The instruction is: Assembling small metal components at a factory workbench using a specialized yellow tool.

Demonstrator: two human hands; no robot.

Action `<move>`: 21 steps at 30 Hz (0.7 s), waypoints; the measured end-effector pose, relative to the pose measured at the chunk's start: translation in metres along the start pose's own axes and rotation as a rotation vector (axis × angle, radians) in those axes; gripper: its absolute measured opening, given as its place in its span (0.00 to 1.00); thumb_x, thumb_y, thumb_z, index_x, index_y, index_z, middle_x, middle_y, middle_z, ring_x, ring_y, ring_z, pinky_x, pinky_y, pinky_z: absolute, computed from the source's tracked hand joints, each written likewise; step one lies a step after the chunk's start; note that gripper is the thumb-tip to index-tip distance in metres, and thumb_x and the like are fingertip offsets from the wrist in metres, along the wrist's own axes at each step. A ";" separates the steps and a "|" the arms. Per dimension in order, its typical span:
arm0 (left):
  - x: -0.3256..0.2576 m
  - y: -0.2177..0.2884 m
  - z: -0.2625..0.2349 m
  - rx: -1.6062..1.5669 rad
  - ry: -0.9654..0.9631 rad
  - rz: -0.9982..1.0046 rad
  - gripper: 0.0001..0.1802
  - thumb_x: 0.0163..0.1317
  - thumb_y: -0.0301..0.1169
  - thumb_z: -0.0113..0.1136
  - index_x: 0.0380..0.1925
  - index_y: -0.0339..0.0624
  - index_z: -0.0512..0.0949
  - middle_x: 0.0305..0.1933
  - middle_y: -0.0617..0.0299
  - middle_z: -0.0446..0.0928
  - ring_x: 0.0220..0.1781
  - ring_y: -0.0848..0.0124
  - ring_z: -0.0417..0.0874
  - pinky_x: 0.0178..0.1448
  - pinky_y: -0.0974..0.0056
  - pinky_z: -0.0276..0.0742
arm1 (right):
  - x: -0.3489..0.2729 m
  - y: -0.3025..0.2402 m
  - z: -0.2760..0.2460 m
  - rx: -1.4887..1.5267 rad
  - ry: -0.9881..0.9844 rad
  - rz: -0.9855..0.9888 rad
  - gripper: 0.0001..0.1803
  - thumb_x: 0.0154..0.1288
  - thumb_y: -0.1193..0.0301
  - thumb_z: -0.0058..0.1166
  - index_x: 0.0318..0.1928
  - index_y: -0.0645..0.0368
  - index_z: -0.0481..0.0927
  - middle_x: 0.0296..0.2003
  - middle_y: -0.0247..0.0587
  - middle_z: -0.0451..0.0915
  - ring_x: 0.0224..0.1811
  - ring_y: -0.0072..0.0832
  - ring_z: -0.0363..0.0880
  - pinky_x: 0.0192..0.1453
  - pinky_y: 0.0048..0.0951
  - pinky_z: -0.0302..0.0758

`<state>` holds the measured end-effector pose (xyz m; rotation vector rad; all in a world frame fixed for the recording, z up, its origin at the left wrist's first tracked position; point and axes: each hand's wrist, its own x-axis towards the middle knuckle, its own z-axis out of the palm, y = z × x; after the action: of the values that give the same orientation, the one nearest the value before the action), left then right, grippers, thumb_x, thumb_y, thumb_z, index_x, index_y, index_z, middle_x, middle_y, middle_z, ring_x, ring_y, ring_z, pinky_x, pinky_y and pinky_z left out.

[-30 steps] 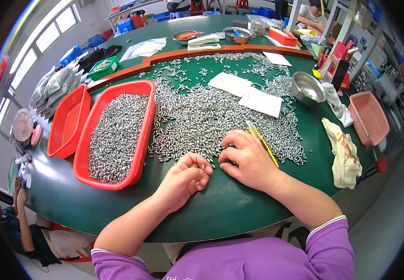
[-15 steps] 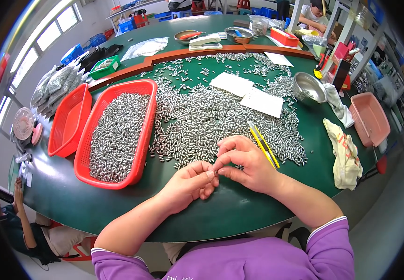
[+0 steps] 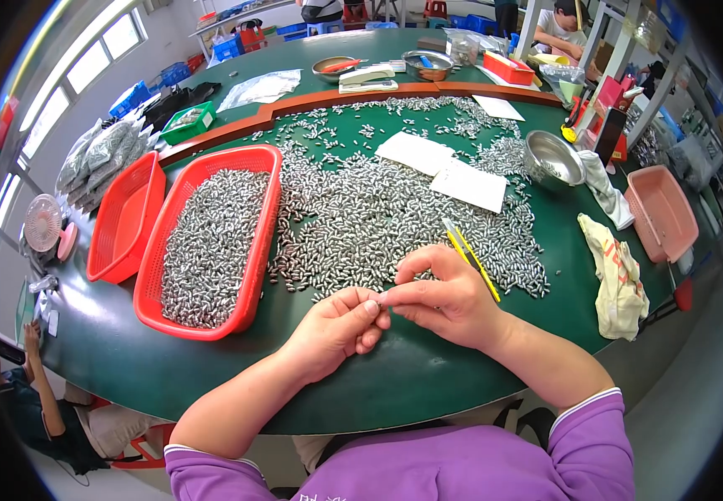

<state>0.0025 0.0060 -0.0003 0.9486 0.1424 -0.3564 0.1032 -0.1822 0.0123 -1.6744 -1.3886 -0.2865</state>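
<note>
Nearest the body, the left hand [image 3: 334, 326] and the right hand [image 3: 449, 298] meet just above the near edge of the green desk [image 3: 395, 384], fingertips touching. Between them sits one small metal piece [image 3: 381, 296], pinched at the left thumb and forefinger and met from the other side by the right fingertips; both grips are closed on it, though most of the piece is hidden and which hand bears it more cannot be told. Its long axis seems to run roughly left to right, from one hand to the other. A yellow tool [image 3: 472, 260] lies just past the right hand, partly under its knuckles, slanting away to the left. Just beyond the hands spreads the loose heap of metal pieces [image 3: 378, 217], nearer to the right hand than to the left. To the left of the heap stands a red basket [image 3: 255, 250] filled with the same pieces, with an empty red basket [image 3: 119, 221] beside it. Farther on lie white paper sheets [image 3: 441, 167], a steel bowl [image 3: 552, 159], a pink tray [image 3: 662, 213] and a crumpled cloth [image 3: 616, 280].
</note>
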 end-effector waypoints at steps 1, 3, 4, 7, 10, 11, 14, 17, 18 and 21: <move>0.000 0.000 0.000 -0.001 -0.007 0.000 0.09 0.71 0.34 0.51 0.44 0.39 0.72 0.36 0.62 0.75 0.28 0.79 0.71 0.30 0.76 0.66 | 0.000 0.000 0.000 0.000 0.000 0.000 0.11 0.52 0.71 0.65 0.38 0.50 0.85 0.37 0.33 0.76 0.41 0.31 0.75 0.45 0.33 0.73; 0.000 -0.001 0.000 -0.001 -0.013 0.000 0.10 0.71 0.34 0.51 0.44 0.39 0.72 0.36 0.62 0.75 0.28 0.79 0.71 0.30 0.75 0.67 | 0.001 0.001 0.000 -0.025 0.001 -0.023 0.11 0.52 0.71 0.65 0.39 0.50 0.85 0.37 0.32 0.76 0.41 0.31 0.76 0.46 0.33 0.73; 0.000 -0.001 0.000 0.001 -0.009 0.002 0.10 0.71 0.34 0.51 0.44 0.39 0.72 0.36 0.62 0.75 0.28 0.79 0.71 0.30 0.75 0.67 | 0.001 0.001 0.000 -0.025 0.002 -0.023 0.11 0.52 0.71 0.65 0.39 0.50 0.85 0.37 0.32 0.76 0.41 0.31 0.76 0.46 0.33 0.73; 0.000 -0.001 0.000 0.009 0.003 0.004 0.10 0.71 0.34 0.51 0.44 0.39 0.72 0.35 0.62 0.75 0.28 0.79 0.71 0.30 0.75 0.67 | 0.001 0.002 -0.001 -0.035 -0.007 -0.016 0.11 0.52 0.71 0.65 0.38 0.49 0.85 0.37 0.32 0.76 0.41 0.31 0.76 0.45 0.33 0.73; 0.000 -0.001 0.000 0.011 0.008 0.006 0.10 0.71 0.34 0.51 0.43 0.40 0.72 0.35 0.63 0.75 0.28 0.79 0.71 0.30 0.75 0.67 | 0.001 0.002 -0.001 -0.045 -0.007 -0.009 0.11 0.52 0.71 0.65 0.39 0.50 0.85 0.37 0.32 0.76 0.41 0.32 0.76 0.46 0.33 0.73; 0.000 -0.001 0.000 0.008 0.007 0.009 0.10 0.71 0.34 0.51 0.43 0.40 0.72 0.35 0.63 0.75 0.27 0.79 0.71 0.30 0.75 0.67 | 0.001 0.002 -0.001 -0.047 -0.003 -0.027 0.11 0.52 0.71 0.65 0.38 0.50 0.85 0.37 0.32 0.75 0.41 0.32 0.76 0.46 0.34 0.73; -0.001 -0.002 0.000 0.012 0.018 0.004 0.09 0.71 0.34 0.51 0.43 0.40 0.72 0.35 0.63 0.74 0.27 0.79 0.70 0.29 0.75 0.66 | 0.002 -0.001 0.000 -0.059 -0.010 -0.032 0.10 0.52 0.71 0.65 0.37 0.51 0.84 0.37 0.33 0.75 0.42 0.33 0.75 0.46 0.35 0.73; -0.001 0.000 0.001 0.020 0.015 0.021 0.09 0.71 0.34 0.50 0.42 0.41 0.73 0.34 0.64 0.74 0.26 0.79 0.69 0.29 0.75 0.65 | 0.000 0.002 -0.002 -0.100 -0.024 0.029 0.09 0.51 0.73 0.65 0.36 0.52 0.84 0.38 0.34 0.75 0.42 0.33 0.76 0.45 0.34 0.74; 0.001 0.000 0.000 0.021 0.014 0.020 0.09 0.71 0.34 0.50 0.42 0.41 0.73 0.34 0.64 0.74 0.26 0.79 0.69 0.29 0.75 0.65 | 0.000 0.004 -0.002 -0.128 -0.030 0.072 0.09 0.50 0.74 0.66 0.35 0.52 0.84 0.38 0.35 0.75 0.42 0.33 0.76 0.44 0.33 0.74; 0.003 0.000 -0.003 -0.053 0.059 0.106 0.06 0.71 0.32 0.49 0.40 0.42 0.72 0.35 0.64 0.74 0.27 0.78 0.69 0.32 0.74 0.66 | -0.003 0.011 0.000 -0.196 -0.086 0.045 0.10 0.49 0.73 0.65 0.35 0.52 0.84 0.41 0.35 0.75 0.46 0.36 0.75 0.49 0.36 0.73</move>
<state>0.0056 0.0075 -0.0028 0.9111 0.1538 -0.2262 0.1113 -0.1833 0.0048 -1.8956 -1.4216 -0.3379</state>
